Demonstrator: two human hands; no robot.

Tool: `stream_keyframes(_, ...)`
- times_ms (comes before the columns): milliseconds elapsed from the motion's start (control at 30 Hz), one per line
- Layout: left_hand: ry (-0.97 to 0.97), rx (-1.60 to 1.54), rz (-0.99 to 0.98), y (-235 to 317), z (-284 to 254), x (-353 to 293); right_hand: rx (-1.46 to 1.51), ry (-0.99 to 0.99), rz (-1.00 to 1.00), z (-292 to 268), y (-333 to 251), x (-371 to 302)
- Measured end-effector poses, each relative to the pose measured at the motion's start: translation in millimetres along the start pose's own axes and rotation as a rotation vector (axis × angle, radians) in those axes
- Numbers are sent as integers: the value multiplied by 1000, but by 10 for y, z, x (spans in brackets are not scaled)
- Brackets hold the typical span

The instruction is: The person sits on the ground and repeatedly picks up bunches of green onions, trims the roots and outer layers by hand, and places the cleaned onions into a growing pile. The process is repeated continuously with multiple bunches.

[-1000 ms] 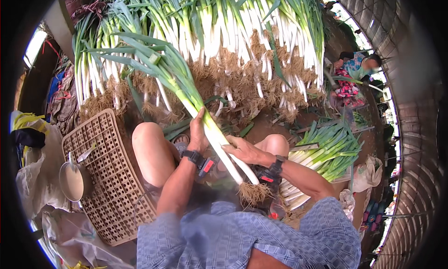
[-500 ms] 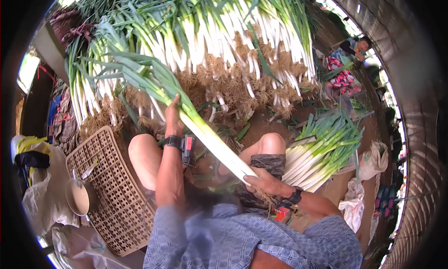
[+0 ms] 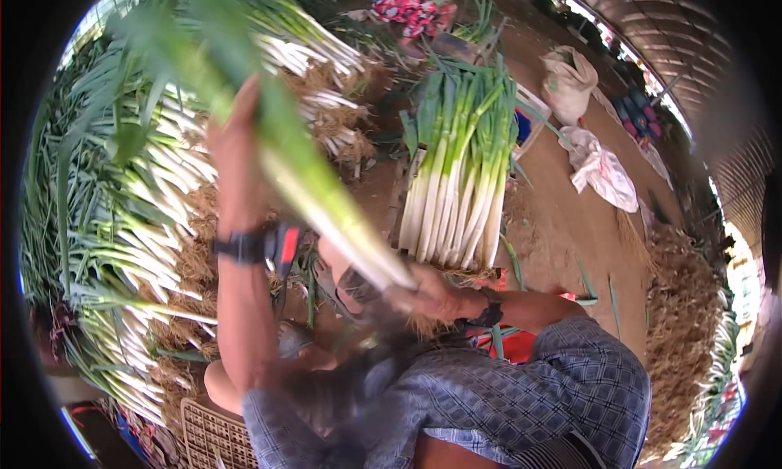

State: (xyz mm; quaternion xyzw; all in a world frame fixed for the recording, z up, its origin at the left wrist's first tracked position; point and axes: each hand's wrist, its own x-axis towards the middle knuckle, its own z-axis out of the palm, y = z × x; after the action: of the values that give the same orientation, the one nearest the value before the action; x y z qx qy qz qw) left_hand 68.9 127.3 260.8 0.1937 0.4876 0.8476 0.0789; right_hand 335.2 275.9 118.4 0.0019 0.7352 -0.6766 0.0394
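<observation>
A long leek (image 3: 338,212), perhaps more than one stalk, slants across my lap with green leaves up to the left, blurred by motion. My left hand (image 3: 236,143) is closed round its green part. My right hand (image 3: 432,294) grips the white end, with brown roots hanging below the fingers. Just beyond my right hand, a neat bundle of leeks (image 3: 460,168) lies with white ends toward me. To my left spreads a big pile of leeks (image 3: 122,216), their roots turned toward my knees.
A person in patterned red trousers (image 3: 407,11) sits at the far side. A beige sack (image 3: 568,82) and a white bag (image 3: 603,172) stand at the right, near a brown heap (image 3: 684,322). A tan plastic crate (image 3: 218,438) lies near left, and something red (image 3: 517,347) sits beside my right forearm.
My view has swung to the right, so the pile now appears at left and the bundle nearer the middle. Both hands keep hold of the leek.
</observation>
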Motion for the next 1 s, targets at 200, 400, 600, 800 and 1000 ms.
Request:
stream_keyframes(200, -414, 176, 54, -299, 967, 68, -111, 484, -248, -1013, -637, 512)
stream_keyframes(400, -175, 261, -402, -1236, -231, -292, -190, 955, 219, -1895, 761, 548)
stream_keyframes(600, -7, 306, -584, -1595, -1551, -973, 186, 838, 327, -1664, 1799, 382)
stream_keyframes(800, -55, 250, -593, -1596, -1461, -1076, 420, 639, 361, -1522, 1338, 426)
stream_keyframes(1000, -94, 183, -655, -1677, -1521, -1083, -85, 763, 603, -1317, 1267, 544)
